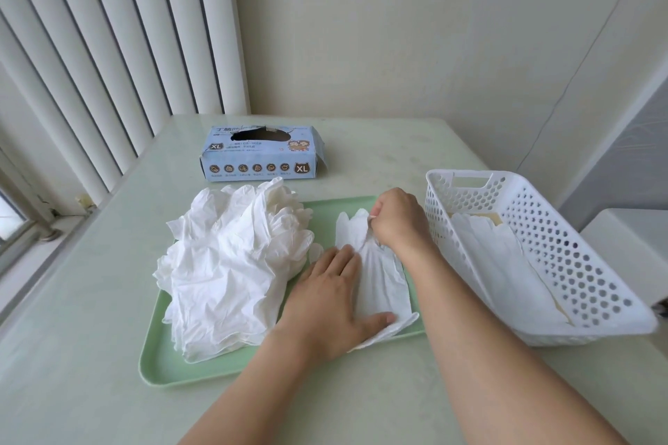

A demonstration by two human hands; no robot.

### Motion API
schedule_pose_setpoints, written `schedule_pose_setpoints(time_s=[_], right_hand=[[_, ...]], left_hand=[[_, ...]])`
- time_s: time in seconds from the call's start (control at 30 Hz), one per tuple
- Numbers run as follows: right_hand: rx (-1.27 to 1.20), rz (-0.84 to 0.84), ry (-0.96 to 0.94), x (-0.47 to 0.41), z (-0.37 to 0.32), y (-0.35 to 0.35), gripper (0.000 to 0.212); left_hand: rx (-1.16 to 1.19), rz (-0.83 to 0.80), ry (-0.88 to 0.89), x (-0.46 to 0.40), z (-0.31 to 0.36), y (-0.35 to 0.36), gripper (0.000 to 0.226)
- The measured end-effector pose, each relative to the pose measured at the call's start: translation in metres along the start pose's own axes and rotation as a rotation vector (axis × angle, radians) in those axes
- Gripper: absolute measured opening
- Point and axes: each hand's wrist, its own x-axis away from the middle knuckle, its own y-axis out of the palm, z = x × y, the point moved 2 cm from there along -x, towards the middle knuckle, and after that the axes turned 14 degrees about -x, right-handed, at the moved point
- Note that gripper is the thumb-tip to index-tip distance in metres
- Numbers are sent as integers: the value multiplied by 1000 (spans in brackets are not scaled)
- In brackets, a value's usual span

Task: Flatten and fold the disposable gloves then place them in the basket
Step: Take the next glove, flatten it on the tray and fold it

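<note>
One white disposable glove point(379, 282) lies spread on the right part of a light green tray point(202, 372), cuff toward me. My left hand point(332, 300) rests flat on its cuff half with straight fingers. My right hand point(395, 219) pinches the glove's finger end and pulls it taut. A crumpled heap of white gloves point(231, 264) fills the tray's left part. To the right stands a white perforated basket point(564, 246) with folded gloves point(506, 264) inside it.
A blue glove box point(260, 155) marked XL lies behind the tray, its opening torn. The pale green table point(72, 354) meets vertical blinds and a window sill at the left. A white object stands beyond the basket at the far right.
</note>
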Motion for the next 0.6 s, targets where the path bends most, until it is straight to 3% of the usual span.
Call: schedule_pose_setpoints(time_s=[0.3, 0.53, 0.6], right_hand=[[7, 76, -72, 12, 35, -3, 48], [11, 104, -94, 23, 36, -1, 16], [26, 184, -52, 25, 36, -4, 21]], left_hand=[[59, 74, 26, -5, -4, 1, 91], [36, 11, 40, -6, -7, 7, 102], [16, 9, 31, -7, -5, 7, 107]])
